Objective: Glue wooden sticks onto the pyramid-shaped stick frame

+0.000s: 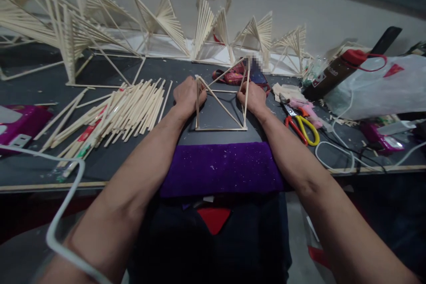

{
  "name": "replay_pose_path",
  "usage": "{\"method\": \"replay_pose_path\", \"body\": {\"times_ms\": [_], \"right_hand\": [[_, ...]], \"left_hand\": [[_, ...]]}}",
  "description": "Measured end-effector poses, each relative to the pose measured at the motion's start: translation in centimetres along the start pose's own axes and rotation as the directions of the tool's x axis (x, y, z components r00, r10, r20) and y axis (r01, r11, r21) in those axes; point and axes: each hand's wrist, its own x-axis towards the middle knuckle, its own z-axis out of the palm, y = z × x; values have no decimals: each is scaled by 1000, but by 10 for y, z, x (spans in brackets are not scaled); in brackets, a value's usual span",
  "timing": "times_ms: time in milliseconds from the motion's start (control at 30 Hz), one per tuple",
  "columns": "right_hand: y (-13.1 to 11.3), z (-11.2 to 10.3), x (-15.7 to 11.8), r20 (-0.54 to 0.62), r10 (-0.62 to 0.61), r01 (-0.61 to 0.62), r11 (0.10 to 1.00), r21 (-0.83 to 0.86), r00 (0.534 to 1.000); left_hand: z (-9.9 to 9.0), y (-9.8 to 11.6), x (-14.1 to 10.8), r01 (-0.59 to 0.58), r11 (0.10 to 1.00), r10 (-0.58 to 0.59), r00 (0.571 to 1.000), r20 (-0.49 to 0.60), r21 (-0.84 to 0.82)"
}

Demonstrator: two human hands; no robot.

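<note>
A small open frame of pale wooden sticks (pixel 221 129) stands on the dark table in front of me. My left hand (pixel 189 96) is closed around its left side, fingers curled at the far corner. On the opposite side my right hand (pixel 255 97) grips the frame near the upright sticks, its fingers bent inward. Slanting sticks rise from the base to a peak on either side. What the fingertips press on is partly hidden. A loose pile of sticks (pixel 141 108) lies left of my left hand. Beyond the frame is a red strap (pixel 233 76) with lettering.
Scissors (pixel 310 129) with red and yellow handles and a pink glue gun (pixel 308 110) lie at right, near white cables. A dark bottle (pixel 336 75) leans by a plastic bag (pixel 382 86). Several stick models (pixel 166 24) line the wall. A purple cloth (pixel 221 166) covers the near edge.
</note>
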Motion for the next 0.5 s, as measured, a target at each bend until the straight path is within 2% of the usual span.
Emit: {"method": "replay_pose_path", "body": {"times_ms": [100, 267, 500], "right_hand": [[-2, -3, -2, 21, 2, -2, 1000, -17, 1000], [-4, -3, -6, 21, -7, 7, 1000, -15, 1000], [1, 4, -6, -8, -25, 25, 999, -32, 1000]], "left_hand": [[0, -2, -1, 4, 999, -4, 1000, -16, 35], [-2, -1, -3, -16, 992, 13, 1000, 26, 121], [4, 0, -5, -49, 997, 50, 999, -9, 65]]}}
